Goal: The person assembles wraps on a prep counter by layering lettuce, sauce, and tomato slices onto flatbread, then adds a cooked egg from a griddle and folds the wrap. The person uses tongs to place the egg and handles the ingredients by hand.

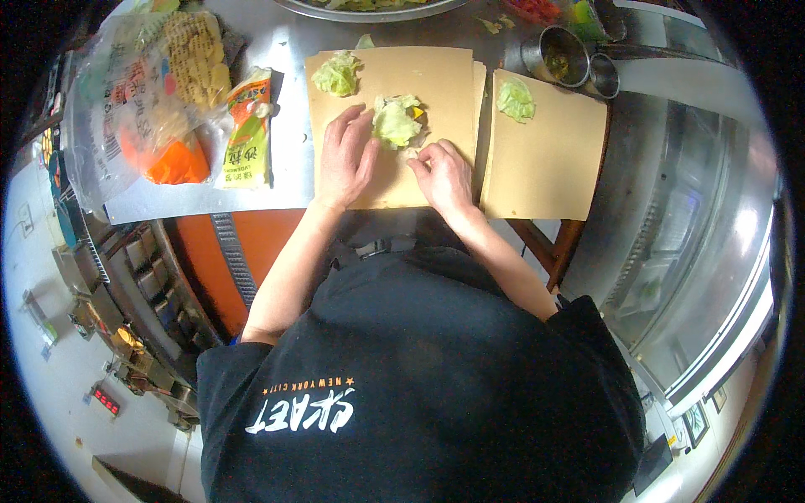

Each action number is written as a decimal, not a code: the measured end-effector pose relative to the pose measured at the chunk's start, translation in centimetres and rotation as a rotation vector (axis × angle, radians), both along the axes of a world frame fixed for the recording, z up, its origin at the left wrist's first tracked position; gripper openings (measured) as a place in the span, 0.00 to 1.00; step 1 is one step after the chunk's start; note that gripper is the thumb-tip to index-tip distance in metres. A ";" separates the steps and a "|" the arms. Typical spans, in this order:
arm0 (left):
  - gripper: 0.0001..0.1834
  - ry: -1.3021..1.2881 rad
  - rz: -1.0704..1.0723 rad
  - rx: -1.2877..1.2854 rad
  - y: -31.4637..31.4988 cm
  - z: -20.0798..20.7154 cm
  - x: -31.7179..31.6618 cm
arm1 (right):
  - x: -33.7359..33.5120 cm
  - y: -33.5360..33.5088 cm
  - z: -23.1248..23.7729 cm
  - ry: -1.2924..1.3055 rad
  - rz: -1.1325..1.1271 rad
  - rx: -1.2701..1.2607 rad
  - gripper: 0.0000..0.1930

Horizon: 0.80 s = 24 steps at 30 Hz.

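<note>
Seems to be at the arranging step, fussing with a lettuce heap [394,127] on the brown paper [394,193], just a guess though. Probably calls for a light touch next, to bunch the loose edges without squashing anything. Check the left hand [345,155], with fingers loosely spread just left of the lettuce heap, gripping nothing visible. Now look at the right hand [444,174], with thumb and fingers drawn together, maybe pinching the pale scrap [412,153] there, can't tell for sure. Find the lettuce heap just beyond those right fingertips, with a yellow bit [418,112] poking out
</note>
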<state>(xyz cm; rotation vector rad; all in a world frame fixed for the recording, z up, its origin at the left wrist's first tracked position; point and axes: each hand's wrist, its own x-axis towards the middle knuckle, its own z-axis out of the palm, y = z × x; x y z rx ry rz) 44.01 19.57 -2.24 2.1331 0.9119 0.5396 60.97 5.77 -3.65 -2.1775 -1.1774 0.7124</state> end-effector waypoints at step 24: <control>0.22 0.023 0.097 -0.083 -0.6 1.5 -3.0 | 2.2 5.2 4.6 -0.163 0.169 0.334 0.06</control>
